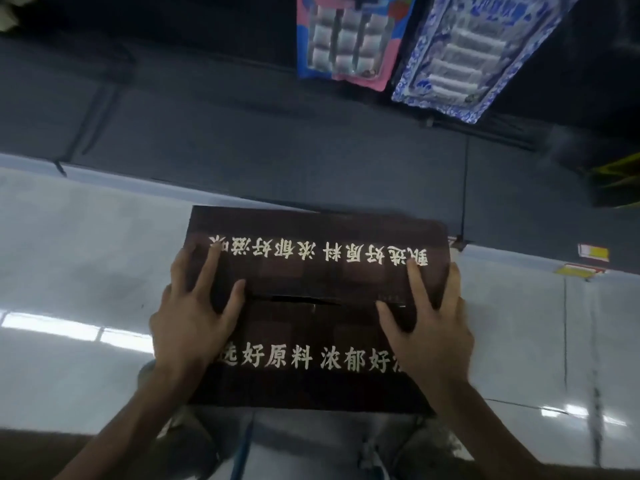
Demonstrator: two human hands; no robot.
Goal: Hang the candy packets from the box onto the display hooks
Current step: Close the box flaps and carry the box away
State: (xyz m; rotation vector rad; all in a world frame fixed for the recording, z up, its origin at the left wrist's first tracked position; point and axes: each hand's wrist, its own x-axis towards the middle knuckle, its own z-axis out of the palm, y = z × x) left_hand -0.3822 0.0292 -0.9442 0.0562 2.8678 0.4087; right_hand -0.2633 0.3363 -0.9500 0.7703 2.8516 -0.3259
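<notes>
A dark brown cardboard box (311, 271) with gold lettering lies on the pale glossy floor, its two top flaps closed with a thin slit between them. My left hand (194, 313) rests flat on the left part of the lid, fingers spread, thumb near the slit. My right hand (429, 323) lies flat on the right part, fingers spread over the far flap. Two candy packets hang above: a pink and blue one (349, 36) and a blue and white patterned one (464, 60). No hooks are plainly visible.
A dark grey display base (242, 140) runs across behind the box. Yellow price labels (594, 252) sit on its edge at the right. A yellow and dark package (616, 178) shows at the far right. My legs are below the box.
</notes>
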